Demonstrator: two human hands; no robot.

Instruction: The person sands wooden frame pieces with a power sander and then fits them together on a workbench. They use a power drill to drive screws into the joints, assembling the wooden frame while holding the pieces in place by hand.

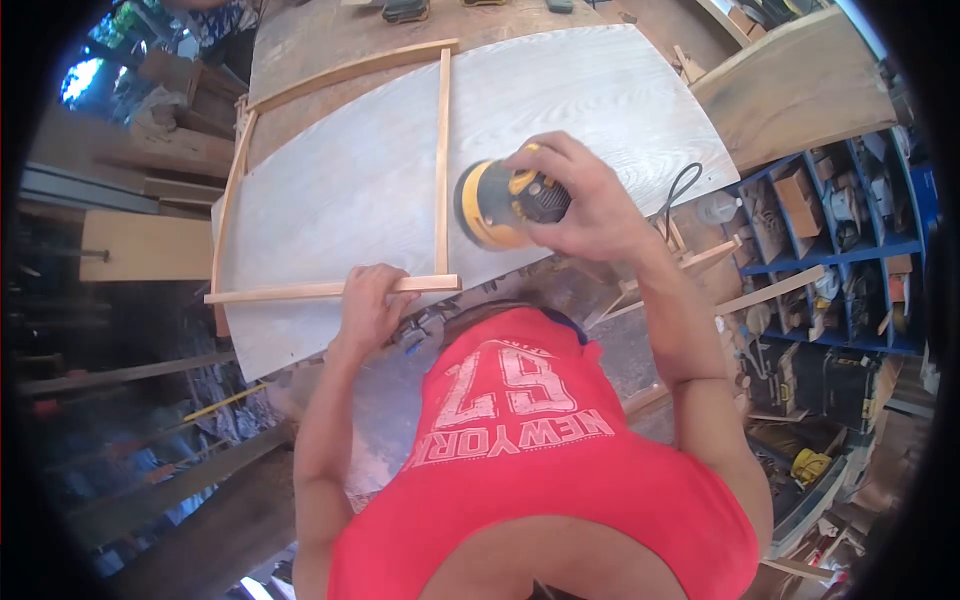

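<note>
1. Bench (325,45): carries the work, bare wood visible along the far side.
2. Blue shelving (800,260): off to the right, compartments packed with boxes and odds and ends.
3. Pale panel (600,90): streaky grain, lying flat on the bench, far edge curved.
4. Wooden frame (443,160): four thin strips joined, laid over the left part of the panel. Far left corner sticks out past the panel's curved edge. Near strip runs a bit beyond the crosspiece.
5. Brown plank (800,90): right of the panel, just above the shelving.
6. Sander (510,205): yellow and black, tipped on its side over the panel, pad facing the crosspiece. Right beside it; can't tell if pad and wood touch.
7. Right hand (590,195): grip wrapped round the sander's body, thumb on the near side.
8. Left hand (372,305): grip closed over the frame's near strip, left of the crosspiece joint.
9. Dark cord (697,165): looped at the panel's right end.
</note>
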